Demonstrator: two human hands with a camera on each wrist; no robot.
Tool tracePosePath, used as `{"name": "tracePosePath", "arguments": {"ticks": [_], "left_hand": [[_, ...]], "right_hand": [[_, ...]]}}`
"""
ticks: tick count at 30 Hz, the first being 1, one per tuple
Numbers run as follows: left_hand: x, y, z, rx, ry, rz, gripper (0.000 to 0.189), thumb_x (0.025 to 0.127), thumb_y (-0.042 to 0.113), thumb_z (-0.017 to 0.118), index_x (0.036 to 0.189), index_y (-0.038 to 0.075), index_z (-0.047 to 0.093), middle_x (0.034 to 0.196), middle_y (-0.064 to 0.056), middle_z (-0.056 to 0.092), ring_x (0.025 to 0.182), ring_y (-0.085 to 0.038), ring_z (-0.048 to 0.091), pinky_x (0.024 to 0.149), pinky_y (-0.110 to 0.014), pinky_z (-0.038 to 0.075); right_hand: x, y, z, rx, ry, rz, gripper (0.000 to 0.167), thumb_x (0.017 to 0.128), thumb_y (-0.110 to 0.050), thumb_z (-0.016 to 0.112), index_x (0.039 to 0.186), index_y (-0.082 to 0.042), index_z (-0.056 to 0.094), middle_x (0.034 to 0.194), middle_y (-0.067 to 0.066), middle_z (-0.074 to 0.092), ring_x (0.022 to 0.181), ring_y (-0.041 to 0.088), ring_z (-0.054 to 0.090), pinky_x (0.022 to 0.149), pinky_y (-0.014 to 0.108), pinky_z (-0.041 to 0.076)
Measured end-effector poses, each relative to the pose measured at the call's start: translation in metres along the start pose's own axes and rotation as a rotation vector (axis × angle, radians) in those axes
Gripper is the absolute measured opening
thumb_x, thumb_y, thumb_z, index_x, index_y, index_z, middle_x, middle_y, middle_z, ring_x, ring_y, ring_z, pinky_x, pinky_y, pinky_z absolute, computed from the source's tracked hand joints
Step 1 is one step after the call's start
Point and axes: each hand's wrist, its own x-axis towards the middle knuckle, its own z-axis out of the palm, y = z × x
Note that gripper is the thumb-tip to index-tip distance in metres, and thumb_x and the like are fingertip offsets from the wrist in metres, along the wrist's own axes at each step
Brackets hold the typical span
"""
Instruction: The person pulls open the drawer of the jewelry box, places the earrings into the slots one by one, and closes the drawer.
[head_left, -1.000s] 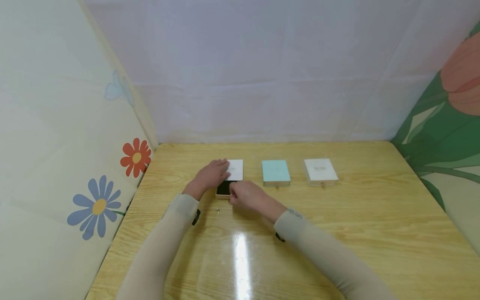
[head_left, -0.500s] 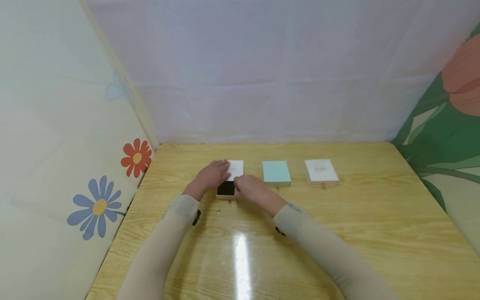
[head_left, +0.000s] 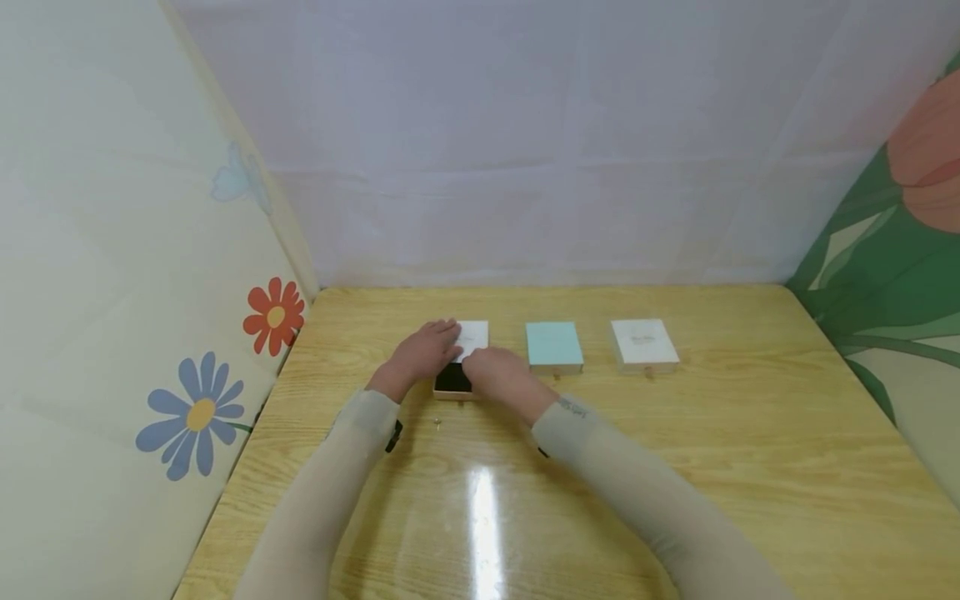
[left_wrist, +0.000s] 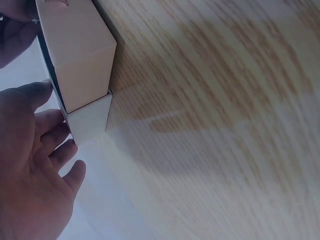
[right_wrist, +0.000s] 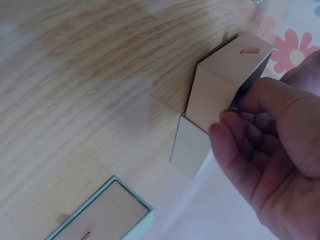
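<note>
A small white drawer box (head_left: 472,335) stands on the table, its pinkish drawer (left_wrist: 86,50) pulled out toward me and showing a black inside (head_left: 452,379). My left hand (head_left: 426,348) rests on the box's top with fingers extended, as the left wrist view shows along its edge. Over the drawer's right part, my right hand (head_left: 498,375) pinches a tiny silvery stud (right_wrist: 233,108), mostly hidden by the fingertips. Another tiny shiny piece with a thin stem (head_left: 437,422) lies on the table in front of the drawer.
To the right stand a mint-green drawer box (head_left: 553,342) and another white box (head_left: 643,340), both with drawers pushed in. The wood-grain table (head_left: 720,467) meets a pale cloth (head_left: 555,167) at the back and flowered hangings at both sides.
My right hand has shifted a little up and away from the drawer's front edge, uncovering more of the black inside. My left hand stays put on the box.
</note>
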Motion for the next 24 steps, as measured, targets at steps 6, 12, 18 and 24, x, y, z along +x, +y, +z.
{"name": "tracePosePath", "arguments": {"ticks": [6,12,18,24], "left_hand": [[-0.002,0.002,-0.001,-0.004,-0.002,-0.005,0.056,0.111,0.032,0.040,0.158,0.004,0.031,0.165,-0.014,0.028,0.153,-0.034,0.025,0.126,-0.046,0.022],[-0.002,0.003,-0.002,-0.006,0.002,-0.001,0.056,0.111,0.032,0.040,0.158,0.003,0.031,0.165,-0.015,0.028,0.153,-0.034,0.024,0.126,-0.046,0.021],[-0.002,0.001,-0.001,0.011,0.007,0.014,0.055,0.111,0.030,0.039,0.157,0.001,0.032,0.164,-0.017,0.029,0.153,-0.034,0.025,0.126,-0.046,0.020],[0.000,-0.001,0.001,0.016,0.010,0.013,0.056,0.111,0.031,0.039,0.157,0.001,0.032,0.165,-0.016,0.028,0.153,-0.032,0.025,0.127,-0.045,0.019]], "right_hand": [[0.004,-0.005,0.002,-0.045,-0.033,0.009,0.011,0.097,-0.011,0.066,0.105,-0.009,0.073,0.100,0.007,0.074,0.083,0.019,0.068,0.074,0.032,0.061],[0.005,-0.004,0.004,-0.031,-0.045,0.012,0.013,0.097,-0.018,0.065,0.104,-0.009,0.072,0.095,0.006,0.072,0.076,0.018,0.066,0.069,0.033,0.060],[0.005,0.003,0.005,0.050,-0.060,0.016,0.014,0.099,-0.019,0.060,0.102,-0.009,0.069,0.097,0.005,0.071,0.078,0.017,0.064,0.074,0.035,0.060],[0.006,0.008,0.007,0.100,-0.050,0.003,0.020,0.102,-0.022,0.055,0.092,-0.009,0.067,0.086,0.003,0.067,0.072,0.017,0.060,0.070,0.033,0.058]]}}
